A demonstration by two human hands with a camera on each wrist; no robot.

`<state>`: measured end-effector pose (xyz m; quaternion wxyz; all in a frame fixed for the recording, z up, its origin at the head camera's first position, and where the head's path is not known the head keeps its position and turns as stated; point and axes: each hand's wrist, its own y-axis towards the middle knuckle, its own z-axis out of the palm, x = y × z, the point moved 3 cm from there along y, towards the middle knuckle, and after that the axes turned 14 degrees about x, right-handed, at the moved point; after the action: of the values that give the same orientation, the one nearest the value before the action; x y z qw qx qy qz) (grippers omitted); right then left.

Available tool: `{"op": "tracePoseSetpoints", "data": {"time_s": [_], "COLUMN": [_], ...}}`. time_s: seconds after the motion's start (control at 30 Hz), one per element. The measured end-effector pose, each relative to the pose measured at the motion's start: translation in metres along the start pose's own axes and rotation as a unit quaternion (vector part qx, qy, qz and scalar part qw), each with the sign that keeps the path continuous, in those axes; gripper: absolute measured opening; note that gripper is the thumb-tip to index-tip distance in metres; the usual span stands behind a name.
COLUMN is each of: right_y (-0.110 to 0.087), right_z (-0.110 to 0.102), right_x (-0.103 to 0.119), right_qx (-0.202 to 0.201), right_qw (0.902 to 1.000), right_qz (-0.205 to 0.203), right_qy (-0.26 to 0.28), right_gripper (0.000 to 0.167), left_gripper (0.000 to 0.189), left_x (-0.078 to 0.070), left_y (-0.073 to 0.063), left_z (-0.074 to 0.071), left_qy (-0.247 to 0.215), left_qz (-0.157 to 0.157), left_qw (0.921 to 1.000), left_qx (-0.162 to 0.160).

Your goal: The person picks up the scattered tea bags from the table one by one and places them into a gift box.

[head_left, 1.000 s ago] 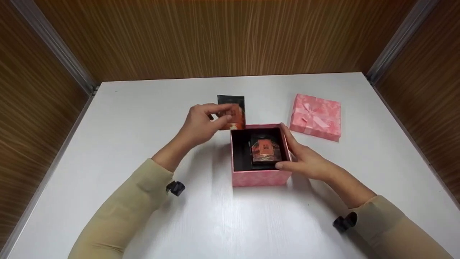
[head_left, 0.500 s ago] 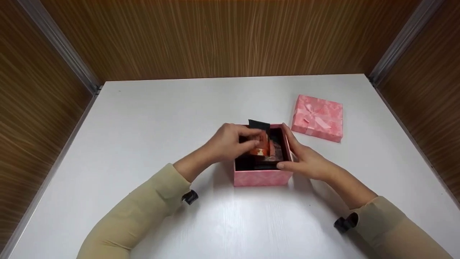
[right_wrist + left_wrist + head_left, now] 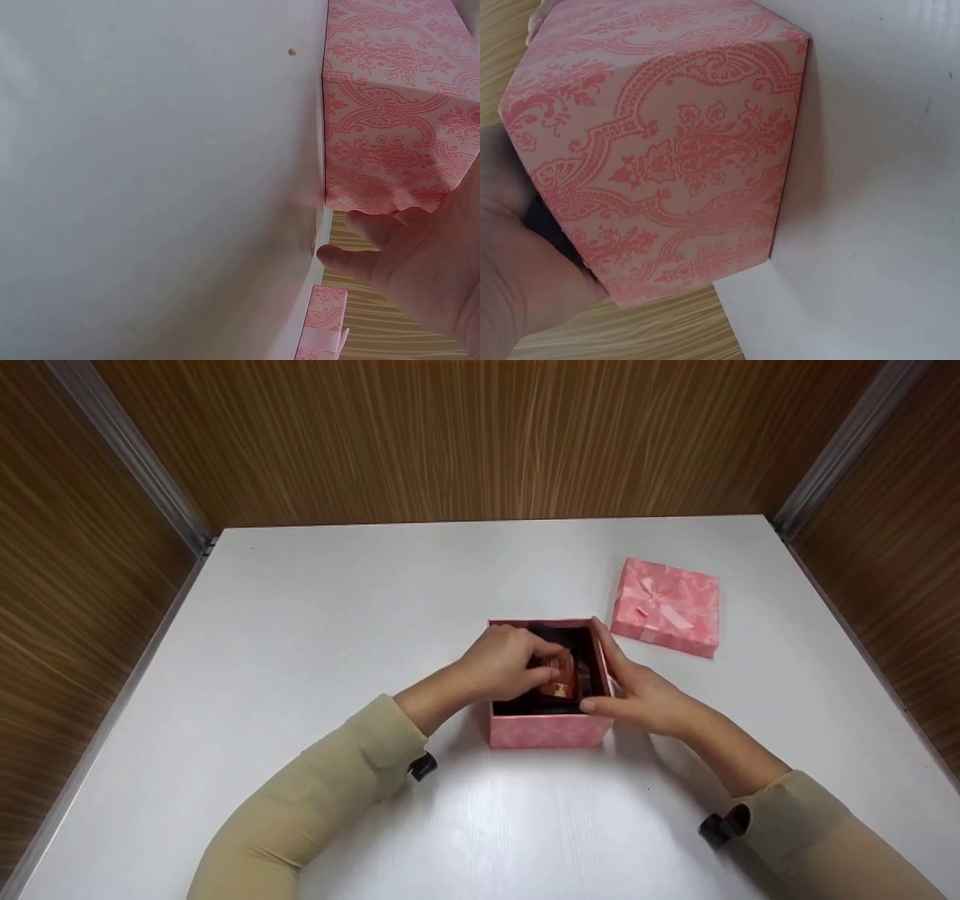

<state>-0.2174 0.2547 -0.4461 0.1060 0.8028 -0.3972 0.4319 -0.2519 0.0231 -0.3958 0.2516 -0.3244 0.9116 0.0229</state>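
Observation:
My left hand (image 3: pixel 504 666) reaches over the left rim into an open pink gift box (image 3: pixel 551 733). Its thumb and fingers pinch a black-and-orange packet (image 3: pixel 562 681) inside, above other dark contents that are mostly hidden. Around the box's right side my right hand (image 3: pixel 649 697) holds on, thumb at the front right rim and index finger near the back corner. In the left wrist view, my left hand (image 3: pixel 536 277) bends over the edge of the patterned box (image 3: pixel 667 150). The right wrist view has my right hand (image 3: pixel 420 270) against the box (image 3: pixel 390 142), two fingertips apart from it.
The pink lid with a ribbon bow (image 3: pixel 666 607) lies behind and right of the box; its edge (image 3: pixel 322 326) also shows in the right wrist view. Wood-grain panels (image 3: pixel 480 442) border the white table (image 3: pixel 337 585) at the back and sides.
My left hand has carried the packet from behind the box's left back corner, rightward and down into the box. My right hand has kept its hold on the box.

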Motion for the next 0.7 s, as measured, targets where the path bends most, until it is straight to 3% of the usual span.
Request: {"op": "tracePoseSetpoints", "data": {"time_s": [0.4,0.7], "right_y": [0.0006,-0.0009], "right_z": [-0.0001,-0.0078], "right_x": [0.0037,0.0066], "right_qx": [0.003,0.009], "right_qw": [1.0,0.9984], "right_qz": [0.002,0.022], "right_qy": [-0.006,-0.052], "right_gripper": [0.11,0.112], "left_gripper": [0.011,0.018], "left_x": [-0.0052,-0.005], "left_y": [0.006,0.0075], "left_z": [0.0049,-0.0003], "left_qy": [0.099,0.104], "left_qz": [-0.049,-0.045], "left_qw": [0.9935,0.9935], "left_qx": [0.028,0.006]}}
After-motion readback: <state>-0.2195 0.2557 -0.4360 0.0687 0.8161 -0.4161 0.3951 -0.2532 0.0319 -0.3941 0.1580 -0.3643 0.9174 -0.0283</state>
